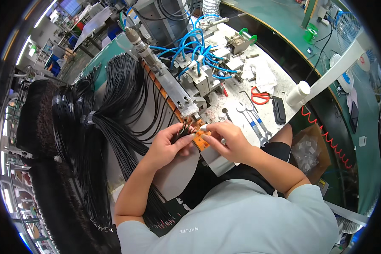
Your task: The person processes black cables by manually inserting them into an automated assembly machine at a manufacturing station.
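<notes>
My left hand (pixel 167 146) is closed around a small group of black cables (pixel 181 134), near their ends, at the left side of an orange fixture block (pixel 202 142). My right hand (pixel 233 142) comes to the block from the other side, its thumb and index finger curled over it. Something small and white shows at the index fingertip; what these fingers pinch is too small to make out. Just beyond both hands is the lower end of a metal press arm (pixel 186 106). Thick bundles of black cable (pixel 118 93) spread out left of my left forearm.
Blue air hoses (pixel 194 46) run over the machine behind the fixture. On the white bench top to the right lie red-handled scissors (pixel 260 96), wrenches (pixel 252 120), a black case (pixel 279 111) and a white cylinder (pixel 298 93). A cardboard box (pixel 321 158) with clear bags stands below.
</notes>
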A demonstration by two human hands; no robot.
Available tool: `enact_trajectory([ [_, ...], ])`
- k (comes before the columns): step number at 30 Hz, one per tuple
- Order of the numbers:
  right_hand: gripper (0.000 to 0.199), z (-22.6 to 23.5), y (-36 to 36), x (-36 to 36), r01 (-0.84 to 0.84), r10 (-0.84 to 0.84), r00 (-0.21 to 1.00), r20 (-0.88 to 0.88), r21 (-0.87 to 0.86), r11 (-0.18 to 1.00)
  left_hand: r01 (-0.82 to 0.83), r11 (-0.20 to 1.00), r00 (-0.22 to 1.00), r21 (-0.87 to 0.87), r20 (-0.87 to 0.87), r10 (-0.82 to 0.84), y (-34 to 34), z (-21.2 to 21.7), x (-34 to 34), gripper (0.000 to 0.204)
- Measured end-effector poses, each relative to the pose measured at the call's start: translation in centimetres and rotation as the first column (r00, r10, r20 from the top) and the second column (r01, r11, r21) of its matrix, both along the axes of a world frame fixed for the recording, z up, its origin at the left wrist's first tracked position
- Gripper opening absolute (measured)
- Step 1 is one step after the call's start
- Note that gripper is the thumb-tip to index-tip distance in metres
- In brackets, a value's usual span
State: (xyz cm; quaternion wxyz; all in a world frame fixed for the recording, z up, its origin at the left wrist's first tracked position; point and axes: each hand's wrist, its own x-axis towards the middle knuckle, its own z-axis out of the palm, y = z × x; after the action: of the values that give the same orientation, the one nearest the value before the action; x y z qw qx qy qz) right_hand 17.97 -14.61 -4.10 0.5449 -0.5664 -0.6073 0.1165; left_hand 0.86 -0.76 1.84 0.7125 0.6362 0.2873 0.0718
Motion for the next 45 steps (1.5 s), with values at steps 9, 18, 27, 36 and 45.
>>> enact_trajectory([
  [9, 0.014, 0.0, 0.0, -0.6, 0.026, -0.027, 1.000, -0.007, -0.054, 0.998, 0.087, 0.903, 0.994, 0.421, 0.025, -0.107, -0.3, -1.6, -0.1, 0.015],
  [18, 0.010, 1.0, 0.1, -1.1, -0.071, 0.011, 0.971, -0.240, -0.240, 0.968, 0.133, 0.878, 0.991, 0.460, -0.033, -0.132, -0.2, -0.8, -0.3, 0.016],
  [27, 0.010, 1.2, 0.1, -0.9, -0.094, 0.065, 0.979, -0.192, -0.144, 0.985, 0.139, 0.891, 0.990, 0.433, -0.031, -0.140, -0.2, -1.0, -0.3, 0.017],
  [36, 0.013, 2.5, 0.0, -1.1, -0.230, 0.067, 0.898, -0.435, -0.333, 0.915, 0.164, 0.931, 0.985, 0.325, -0.100, -0.139, 0.3, -1.0, -0.6, 0.018],
  [45, 0.016, 2.2, 1.2, -0.2, -0.167, 0.160, 0.985, -0.068, -0.115, 0.979, 0.092, 0.996, 0.994, -0.004, 0.054, -0.092, 0.5, -0.7, -0.7, 0.018],
])
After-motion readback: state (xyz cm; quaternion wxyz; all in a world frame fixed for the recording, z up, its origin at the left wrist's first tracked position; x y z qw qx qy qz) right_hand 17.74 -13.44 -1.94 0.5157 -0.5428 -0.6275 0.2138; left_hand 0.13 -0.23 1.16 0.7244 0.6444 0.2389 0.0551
